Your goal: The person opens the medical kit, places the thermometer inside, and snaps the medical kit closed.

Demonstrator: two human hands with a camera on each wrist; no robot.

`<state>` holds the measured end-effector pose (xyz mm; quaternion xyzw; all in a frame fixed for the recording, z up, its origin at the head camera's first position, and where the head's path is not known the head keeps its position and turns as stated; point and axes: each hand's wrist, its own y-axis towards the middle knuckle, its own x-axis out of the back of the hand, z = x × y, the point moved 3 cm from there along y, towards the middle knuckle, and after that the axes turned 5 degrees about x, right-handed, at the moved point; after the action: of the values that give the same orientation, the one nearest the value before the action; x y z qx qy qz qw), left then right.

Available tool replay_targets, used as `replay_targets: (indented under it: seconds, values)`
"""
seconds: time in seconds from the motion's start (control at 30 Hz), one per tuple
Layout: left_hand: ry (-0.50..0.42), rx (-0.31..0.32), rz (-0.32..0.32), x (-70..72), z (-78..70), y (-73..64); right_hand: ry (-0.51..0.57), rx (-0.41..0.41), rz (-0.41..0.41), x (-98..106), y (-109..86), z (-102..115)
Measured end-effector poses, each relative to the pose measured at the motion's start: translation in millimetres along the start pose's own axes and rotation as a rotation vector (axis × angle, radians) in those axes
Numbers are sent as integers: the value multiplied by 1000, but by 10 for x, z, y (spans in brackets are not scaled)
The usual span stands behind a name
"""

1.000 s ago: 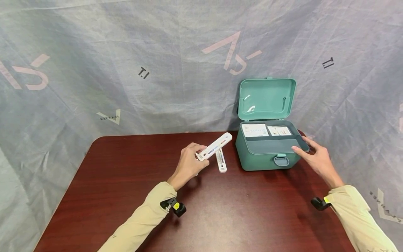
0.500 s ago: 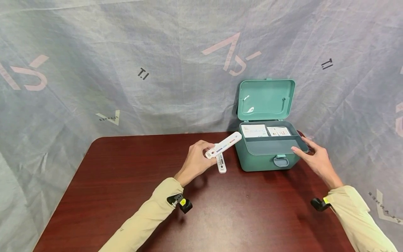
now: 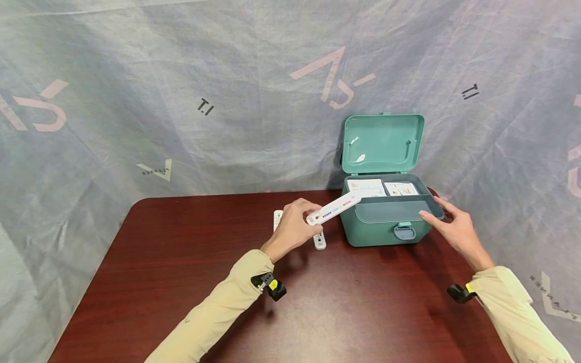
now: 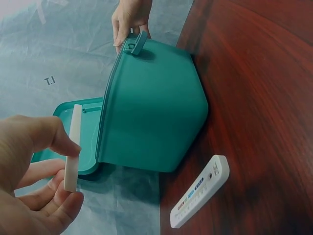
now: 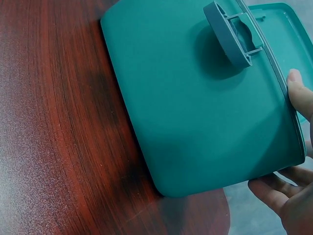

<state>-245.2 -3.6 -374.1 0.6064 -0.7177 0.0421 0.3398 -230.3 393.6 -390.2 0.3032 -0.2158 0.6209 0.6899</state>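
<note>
My left hand (image 3: 294, 227) pinches a white wall thermometer (image 3: 336, 207) with coloured markings between thumb and fingers. Its far end overlaps the left rim of a green first-aid box (image 3: 376, 232) in the head view, slanting up to the right. A second thermometer (image 4: 199, 192) lies on the table below that hand. Behind the hand, a third white strip (image 3: 278, 218) shows only in part. My right hand (image 3: 456, 229) holds the box at its right front corner, the thumb at the rim and fingers along the side (image 5: 281, 193).
The box's lid (image 3: 383, 143) stands raised at the back. Inside, a white packet printed "Surgical" (image 3: 366, 187) and small white packets (image 3: 401, 188) fill the rear compartments. A flat grey-green tray (image 3: 390, 212) spans the front. Behind the dark red table (image 3: 181, 242) hangs a grey cloth (image 3: 254, 101).
My left hand has moved right with the thermometer, bringing its tip to the box's rim. Another white strip has come into view behind that hand. My right hand stays on the box.
</note>
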Motion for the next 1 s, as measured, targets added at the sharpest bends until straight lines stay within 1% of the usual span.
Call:
replay_targets:
  seconds: [0.07, 0.17, 0.23, 0.3, 0.43, 0.63, 1.0]
  values:
    - [1, -6, 5, -17, -14, 21, -4, -1, 3, 5, -4, -1]
    - [11, 4, 24, -41, -38, 48, -12, 2, 4, 5, -5, 2]
    - [17, 22, 44, -56, -52, 69, -12, 6, 0, 3, -1, 4]
    - [27, 24, 55, -72, -65, 95, -12, 10, -7, 3, 2, 5]
    - [35, 13, 64, -100, -93, 155, -11, 9, -12, 11, 0, -1]
    - [21, 2, 89, -169, -122, 227, -16, 0, -12, 7, 3, -12]
    - [34, 5, 121, -273, -170, 360, 10, 21, -25, 1, 8, 20]
